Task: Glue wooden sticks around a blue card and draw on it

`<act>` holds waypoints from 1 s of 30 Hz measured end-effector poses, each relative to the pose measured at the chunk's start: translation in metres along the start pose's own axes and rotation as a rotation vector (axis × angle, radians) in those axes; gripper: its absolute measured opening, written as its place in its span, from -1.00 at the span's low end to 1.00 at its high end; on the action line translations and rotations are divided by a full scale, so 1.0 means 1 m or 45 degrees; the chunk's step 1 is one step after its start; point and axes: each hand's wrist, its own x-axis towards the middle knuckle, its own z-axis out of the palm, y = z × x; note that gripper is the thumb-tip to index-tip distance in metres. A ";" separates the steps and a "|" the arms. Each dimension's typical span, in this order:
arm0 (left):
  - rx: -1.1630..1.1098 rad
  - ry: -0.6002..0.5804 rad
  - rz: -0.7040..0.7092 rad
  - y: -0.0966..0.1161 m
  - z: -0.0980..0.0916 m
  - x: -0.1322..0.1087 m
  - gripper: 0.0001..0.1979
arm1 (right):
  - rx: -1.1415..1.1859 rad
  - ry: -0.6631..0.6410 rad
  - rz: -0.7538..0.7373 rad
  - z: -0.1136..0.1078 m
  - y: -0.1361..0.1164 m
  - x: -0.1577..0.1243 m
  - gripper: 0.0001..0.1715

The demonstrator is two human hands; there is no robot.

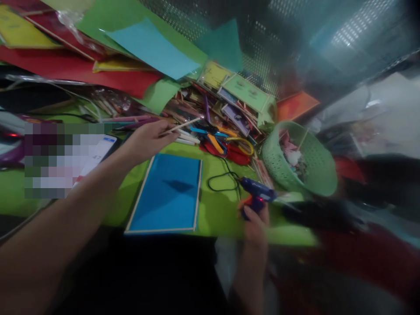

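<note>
Between the fingers of my left hand point(148, 139) is a thin wooden stick point(183, 125), its free end pointing right over the scissors pile. My right hand point(255, 218) is wrapped round the handle of a blue hot glue gun point(259, 190), nozzle towards the left and a small red light glowing on it. A blue rectangular card point(167, 197) lies flat between my hands, with pale thin sticks along its edges and a dark shadow on its surface. Neither hand touches the card. The glue gun's black cord point(218, 189) loops on the green tabletop point(219, 214).
Scissors point(218, 142) with coloured handles lie among loose sticks behind the card. A green plastic basket point(302, 183) with scraps stands at the right. Coloured paper sheets point(154, 48) are heaped at the back left. A phone point(98, 155) lies left, beside a blurred-out patch.
</note>
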 end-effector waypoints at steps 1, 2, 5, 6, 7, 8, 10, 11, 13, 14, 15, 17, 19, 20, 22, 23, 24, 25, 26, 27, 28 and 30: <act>-0.008 0.010 -0.003 0.002 -0.001 -0.001 -0.74 | 0.003 0.011 0.004 0.000 0.000 0.000 -0.70; -0.018 0.029 -0.005 0.004 -0.002 -0.002 -0.74 | 0.010 0.008 0.002 0.000 0.000 0.000 -0.71; -0.014 0.068 -0.012 0.014 -0.005 -0.004 -0.73 | 0.057 -0.055 -0.049 -0.002 0.001 0.001 -0.76; -0.012 0.072 -0.009 0.018 -0.007 -0.005 -0.72 | 0.074 -0.074 -0.073 -0.003 0.002 0.002 -0.78; -0.014 0.076 -0.003 0.021 -0.008 -0.008 -0.70 | 0.086 -0.085 -0.092 -0.003 0.002 0.003 -0.79; -0.022 0.087 0.004 0.024 -0.009 -0.012 -0.68 | 0.091 -0.087 -0.107 -0.003 0.002 0.003 -0.80; -0.055 0.123 0.020 0.026 -0.010 -0.027 -0.64 | 0.079 -0.082 -0.114 -0.005 0.003 0.004 -0.81; -0.073 0.139 0.029 0.025 -0.010 -0.037 -0.62 | 0.062 -0.086 -0.109 -0.006 0.003 0.005 -0.80; -0.091 0.175 0.038 0.018 -0.011 -0.062 -0.59 | 0.016 -0.120 -0.103 -0.009 0.001 0.005 -0.78; -0.091 0.181 0.040 0.013 -0.012 -0.076 -0.57 | -0.010 -0.139 -0.114 -0.010 0.000 0.005 -0.77; -0.086 0.180 0.044 0.006 -0.013 -0.090 -0.55 | -0.035 -0.159 -0.133 -0.010 -0.002 0.006 -0.78; -0.061 0.165 0.089 -0.007 -0.015 -0.113 -0.57 | -0.074 -0.192 -0.173 -0.007 -0.010 0.008 -0.80; -0.044 0.122 0.165 -0.020 -0.017 -0.129 -0.57 | -0.101 -0.250 -0.159 0.002 -0.020 0.012 -0.82; -0.039 0.090 0.220 -0.026 -0.017 -0.135 -0.59 | -0.122 -0.297 -0.120 0.010 -0.025 0.014 -0.82; -0.012 0.035 0.330 -0.035 -0.015 -0.141 -0.62 | -0.206 -0.420 0.001 0.029 -0.034 0.020 -0.82; 0.020 0.026 0.379 -0.039 -0.013 -0.143 -0.63 | -0.258 -0.486 0.061 0.040 -0.037 0.023 -0.82; 0.055 0.029 0.414 -0.041 -0.011 -0.144 -0.64 | -0.306 -0.543 0.109 0.052 -0.040 0.025 -0.80; 0.084 0.039 0.438 -0.044 -0.009 -0.144 -0.64 | -0.346 -0.596 0.149 0.063 -0.042 0.027 -0.77; 0.104 0.050 0.456 -0.046 -0.007 -0.145 -0.64 | -0.378 -0.641 0.179 0.075 -0.043 0.028 -0.74; 0.113 0.058 0.465 -0.047 -0.006 -0.146 -0.64 | -0.407 -0.680 0.207 0.085 -0.043 0.029 -0.69; 0.115 0.061 0.470 -0.048 -0.004 -0.146 -0.65 | -0.435 -0.712 0.231 0.096 -0.044 0.030 -0.65; 0.126 0.059 0.480 -0.049 -0.003 -0.147 -0.66 | -0.487 -0.757 0.255 0.113 -0.045 0.031 -0.62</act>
